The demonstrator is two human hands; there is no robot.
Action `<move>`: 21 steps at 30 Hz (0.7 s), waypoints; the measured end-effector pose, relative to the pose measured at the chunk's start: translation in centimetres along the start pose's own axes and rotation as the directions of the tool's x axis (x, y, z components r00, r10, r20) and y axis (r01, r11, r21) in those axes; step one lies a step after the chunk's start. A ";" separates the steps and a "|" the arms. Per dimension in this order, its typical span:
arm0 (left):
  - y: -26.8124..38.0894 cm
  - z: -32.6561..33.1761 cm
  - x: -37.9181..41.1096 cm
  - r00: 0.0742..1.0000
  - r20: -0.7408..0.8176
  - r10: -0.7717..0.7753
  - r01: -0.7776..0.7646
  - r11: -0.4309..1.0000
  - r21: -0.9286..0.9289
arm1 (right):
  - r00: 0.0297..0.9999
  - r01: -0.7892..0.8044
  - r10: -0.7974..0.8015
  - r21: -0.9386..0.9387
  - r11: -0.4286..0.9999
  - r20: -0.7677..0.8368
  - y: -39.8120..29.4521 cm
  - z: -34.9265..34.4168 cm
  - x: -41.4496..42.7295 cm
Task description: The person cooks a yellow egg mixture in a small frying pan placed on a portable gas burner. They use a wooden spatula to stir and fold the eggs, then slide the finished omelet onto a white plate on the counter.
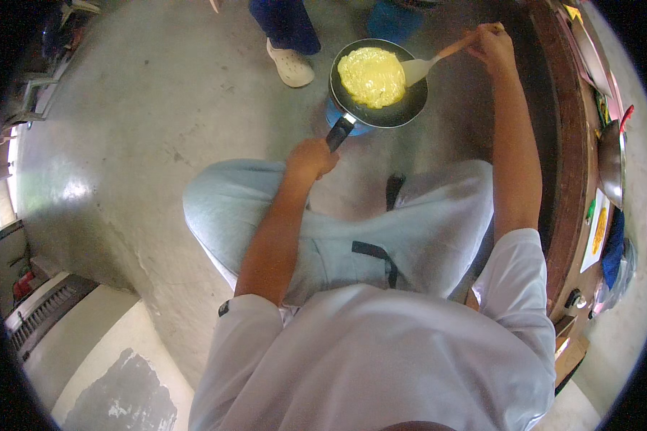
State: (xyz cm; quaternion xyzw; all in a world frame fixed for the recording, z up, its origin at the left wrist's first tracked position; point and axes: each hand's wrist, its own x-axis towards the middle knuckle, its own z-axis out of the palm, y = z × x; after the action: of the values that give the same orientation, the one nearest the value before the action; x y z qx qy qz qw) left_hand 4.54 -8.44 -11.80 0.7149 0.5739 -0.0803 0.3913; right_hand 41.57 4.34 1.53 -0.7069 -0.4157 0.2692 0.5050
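A dark frying pan (410,110) holds a round yellow omelette (373,75) and sits above a blue object (336,114), mostly hidden under it. My left hand (312,158) is closed around the pan's black handle. At the upper right, my right hand (491,46) grips the orange-brown handle of a spatula (418,70). The spatula's pale blade lies inside the pan, against the right edge of the omelette.
Another person's foot in a beige clog (293,67) stands left of the pan. A blue container (393,22) is behind it. Along the right runs a wooden table (579,215) with a metal bowl (610,161) and a white tray of yellow-orange food (592,248).
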 end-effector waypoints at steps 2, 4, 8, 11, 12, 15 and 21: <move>0.6 -0.5 -0.4 0.999 0.026 -0.024 0.025 0.999 -0.042 | 1.000 -0.020 0.020 -0.034 0.999 -0.013 0.3 -1.1 -1.1; 0.7 -0.5 -0.6 0.998 0.055 -0.028 0.031 0.998 -0.058 | 0.998 -0.040 0.038 -0.028 0.999 -0.052 0.4 -2.1 -2.9; 0.4 -0.3 -0.2 0.995 0.101 -0.025 0.032 0.997 -0.076 | 0.966 -0.118 0.149 0.154 0.981 -0.211 2.2 -3.2 -7.9; 0.7 -0.2 -0.3 0.987 0.156 -0.038 0.055 0.993 -0.105 | 0.923 -0.158 0.260 0.336 0.929 -0.284 5.0 -3.5 -10.8; 0.7 -0.3 -0.3 0.983 0.176 -0.048 0.069 0.991 -0.113 | 0.912 -0.162 0.290 0.395 0.904 -0.290 6.0 -3.4 -11.6; 0.1 0.6 0.1 0.996 0.070 0.048 -0.044 0.998 -0.045 | 0.892 -0.216 0.379 0.503 0.837 -0.248 8.5 -3.0 -14.1; 1.0 0.3 -0.1 0.982 0.180 -0.064 0.086 0.989 -0.117 | 0.848 -0.146 0.440 0.668 0.730 -0.296 10.1 -0.6 -18.9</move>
State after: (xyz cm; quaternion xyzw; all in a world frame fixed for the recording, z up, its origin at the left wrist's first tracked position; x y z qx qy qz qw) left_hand 5.54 -8.78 -11.46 0.6571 0.5674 -0.1218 0.4810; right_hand 35.59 -13.65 -8.53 -0.5993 -0.0590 0.3042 0.7381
